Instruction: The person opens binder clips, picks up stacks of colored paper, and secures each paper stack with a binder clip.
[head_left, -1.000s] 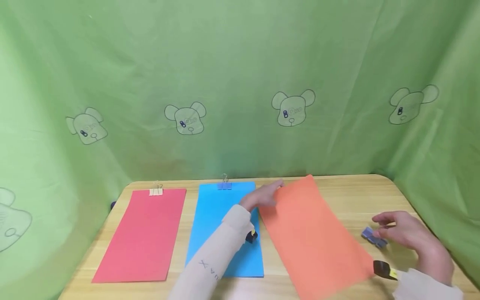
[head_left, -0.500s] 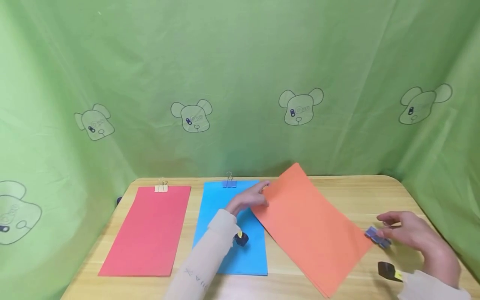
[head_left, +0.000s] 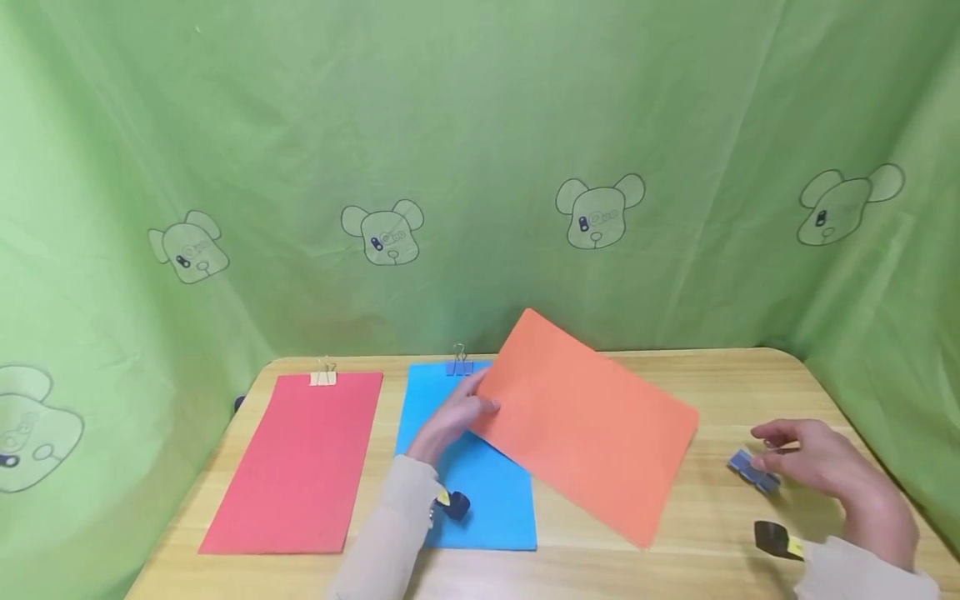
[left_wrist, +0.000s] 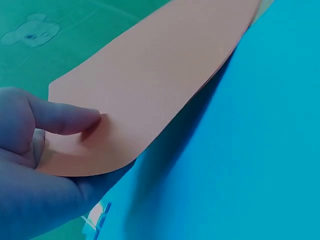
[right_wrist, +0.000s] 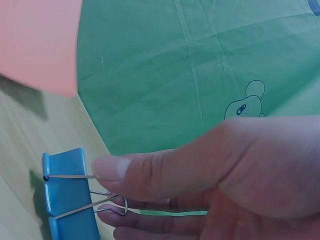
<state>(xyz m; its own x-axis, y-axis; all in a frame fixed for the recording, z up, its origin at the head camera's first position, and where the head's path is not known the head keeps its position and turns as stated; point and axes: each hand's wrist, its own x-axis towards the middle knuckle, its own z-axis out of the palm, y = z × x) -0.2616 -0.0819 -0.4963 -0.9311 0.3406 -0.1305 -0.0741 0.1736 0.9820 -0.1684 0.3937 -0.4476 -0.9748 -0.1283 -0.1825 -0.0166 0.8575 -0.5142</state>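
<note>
My left hand (head_left: 448, 423) pinches the left end of the orange paper (head_left: 588, 425), thumb on one face and the other fingers behind. The paper is tilted, its left part raised over the blue paper (head_left: 487, 504). In the left wrist view, the orange paper (left_wrist: 145, 75) curves up from the hand, with a dark gap between its edge and the blue paper. At the right, my right hand (head_left: 821, 457) holds a blue binder clip (right_wrist: 72, 195) by its wire handles, between thumb and fingers. The clip stays apart from the orange paper.
Red paper (head_left: 292, 467) lies at the left of the wooden table (head_left: 720, 525), with a whitish binder clip (head_left: 323, 378) on its far edge. A blue binder clip (head_left: 460, 367) sits on the far edge of the blue paper. Green cloth (head_left: 480, 100) surrounds the table.
My left hand has moved left and nearer me with the orange paper, which has turned counterclockwise and now overlaps the blue paper. The right hand has hardly moved.
</note>
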